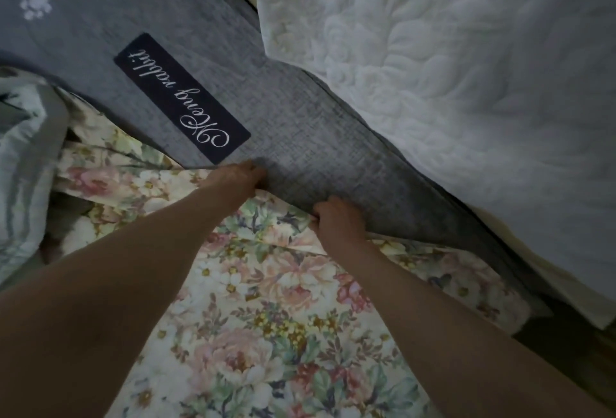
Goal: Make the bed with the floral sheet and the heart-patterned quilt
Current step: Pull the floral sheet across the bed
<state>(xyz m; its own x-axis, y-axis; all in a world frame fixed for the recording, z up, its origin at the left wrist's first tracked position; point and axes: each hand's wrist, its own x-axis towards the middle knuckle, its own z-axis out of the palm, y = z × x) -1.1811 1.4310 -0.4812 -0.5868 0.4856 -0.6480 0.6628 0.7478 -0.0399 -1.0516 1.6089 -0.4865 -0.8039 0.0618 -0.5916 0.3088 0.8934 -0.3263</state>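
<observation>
The cream floral cotton sheet (266, 317) lies spread beneath your arms, its far edge meeting the grey quilted pad (316, 157) beside the white quilted mattress (466, 84). You seem to be tucking it (quilt comes later); next, pull it taut. Arms reach forward, left hand (245, 177) and right hand (336, 217) both clenched on that edge

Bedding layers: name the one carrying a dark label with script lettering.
The grey pad; the floral sheet and white quilted mattress carry no label.
</observation>
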